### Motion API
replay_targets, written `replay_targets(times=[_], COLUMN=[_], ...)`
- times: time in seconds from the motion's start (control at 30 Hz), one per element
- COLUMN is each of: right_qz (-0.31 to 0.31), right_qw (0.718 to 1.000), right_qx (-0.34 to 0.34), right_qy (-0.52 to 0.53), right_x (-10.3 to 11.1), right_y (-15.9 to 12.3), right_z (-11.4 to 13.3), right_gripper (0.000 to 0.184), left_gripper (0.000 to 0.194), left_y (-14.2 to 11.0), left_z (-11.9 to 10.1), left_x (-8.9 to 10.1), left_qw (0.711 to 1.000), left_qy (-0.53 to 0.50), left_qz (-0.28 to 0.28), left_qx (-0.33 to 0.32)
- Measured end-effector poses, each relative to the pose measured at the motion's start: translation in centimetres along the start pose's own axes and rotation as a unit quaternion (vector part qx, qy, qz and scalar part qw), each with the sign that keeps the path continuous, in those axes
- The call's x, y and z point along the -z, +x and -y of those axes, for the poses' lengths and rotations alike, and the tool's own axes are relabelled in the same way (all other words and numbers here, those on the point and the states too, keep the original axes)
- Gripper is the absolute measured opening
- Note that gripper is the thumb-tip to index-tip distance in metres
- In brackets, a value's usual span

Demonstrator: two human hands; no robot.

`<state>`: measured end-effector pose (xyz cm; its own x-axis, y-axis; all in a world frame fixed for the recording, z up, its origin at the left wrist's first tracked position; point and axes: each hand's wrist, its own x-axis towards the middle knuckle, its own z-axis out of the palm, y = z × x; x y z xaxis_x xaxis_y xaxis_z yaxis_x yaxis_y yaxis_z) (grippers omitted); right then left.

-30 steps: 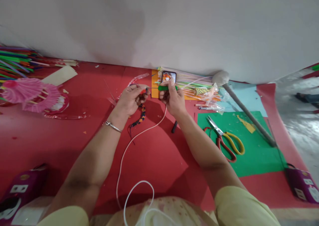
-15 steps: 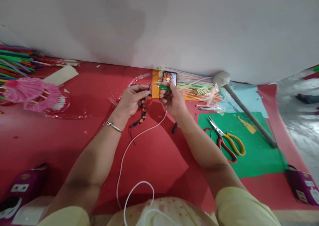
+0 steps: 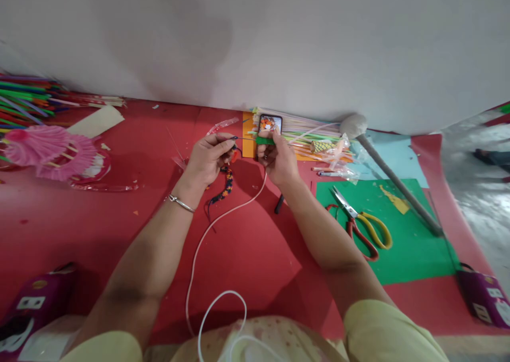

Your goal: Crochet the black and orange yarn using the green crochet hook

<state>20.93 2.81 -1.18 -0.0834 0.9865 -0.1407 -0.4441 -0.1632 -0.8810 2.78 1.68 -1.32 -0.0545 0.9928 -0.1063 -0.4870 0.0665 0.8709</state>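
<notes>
Left hand [image 3: 207, 159] pinches a dark strand [image 3: 234, 137], the orange-flecked band [image 3: 228, 181] trailing just below, over the red sheet [image 3: 239, 250]! Right hand [image 3: 281, 162] grips the green-handled tool [image 3: 264, 140], thin shaft pointing at the strand.

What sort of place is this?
Probably a craft corner, though I can't tell what building it's in. The right hand holds a green-handled tool, scissors lie on a green sheet, and colourful sticks are heaped at the picture's left.

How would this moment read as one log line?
left hand: pinching dark cord; right hand: gripping green-handled tool; patterned strip: below left hand; scissors: on green sheet
</notes>
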Motion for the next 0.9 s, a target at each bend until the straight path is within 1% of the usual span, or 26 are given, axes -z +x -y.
replay_targets(times=[0.13,0.27,0.33,0.47,0.63,0.77,0.9], right_qz=[-0.012,-0.041,-0.051,-0.032,-0.013,0.002,-0.008], right_qw=[1.000,0.999,0.999,0.999,1.000,1.000,1.000], right_qx=[0.005,0.001,0.005,0.013,0.006,0.012,0.014], right_qy=[0.004,-0.013,-0.019,-0.009,-0.016,-0.011,-0.003], right_x=[-0.10,-0.34,-0.36,-0.20,-0.06,-0.04,-0.08], right_y=[-0.02,-0.13,-0.13,-0.09,-0.12,-0.13,-0.09], right_z=[0.08,0.17,0.18,0.15,-0.08,-0.26,-0.13], right_gripper=[0.049,0.050,0.050,0.049,0.050,0.046,0.046], left_gripper=[0.019,0.023,0.023,0.021,0.021,0.022,0.023], left_y=[0.04,0.00,-0.02,-0.04,-0.01,-0.01,-0.08], left_z=[0.08,-0.01,-0.04,0.10,0.60,0.76,0.58], left_x=[0.01,-0.07,-0.09,0.01,0.33,0.38,0.29], left_qw=[1.000,1.000,1.000,0.999,0.999,0.999,0.999], left_qy=[0.007,0.001,0.006,0.024,0.037,0.045,0.035], left_qz=[-0.006,-0.018,-0.024,-0.023,-0.013,-0.011,-0.007], left_qx=[-0.002,-0.021,-0.020,-0.019,-0.022,-0.024,-0.019])
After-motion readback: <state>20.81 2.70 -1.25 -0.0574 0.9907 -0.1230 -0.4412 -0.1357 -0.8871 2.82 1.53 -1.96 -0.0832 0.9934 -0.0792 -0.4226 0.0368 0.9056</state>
